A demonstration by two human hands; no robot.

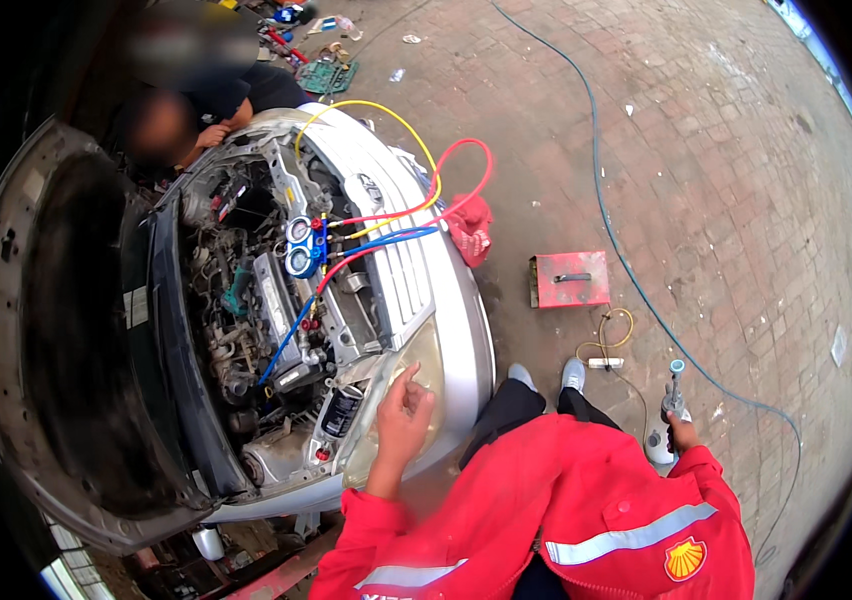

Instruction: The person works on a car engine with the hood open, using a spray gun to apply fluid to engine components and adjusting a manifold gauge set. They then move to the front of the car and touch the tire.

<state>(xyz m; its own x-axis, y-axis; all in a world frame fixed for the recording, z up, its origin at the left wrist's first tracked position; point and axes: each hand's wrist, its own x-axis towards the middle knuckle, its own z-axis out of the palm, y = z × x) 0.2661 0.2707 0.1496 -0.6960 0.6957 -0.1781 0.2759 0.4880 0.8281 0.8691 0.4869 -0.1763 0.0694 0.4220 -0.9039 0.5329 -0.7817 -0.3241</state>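
Observation:
My left hand (404,415) hangs over the cloudy headlight (361,450) at the car's front corner. One finger points up, the others are partly curled, and nothing shows in it. On the right, my right hand (684,433) grips a grey hand tool (673,402) with a small round pale-blue end and a rounded white part below; its exact kind is unclear. In the open engine bay a blue manifold gauge set (308,245) with two dials lies across the front crossmember. Red (476,145), yellow and blue hoses run from it.
The raised hood (21,330) stands left. Another person's hand (212,135) rests at the car's far edge. A red metal box (571,280) and a power strip (605,363) lie on brick paving, crossed by a long bluish hose (598,170). A red cloth (471,230) lies by the bumper.

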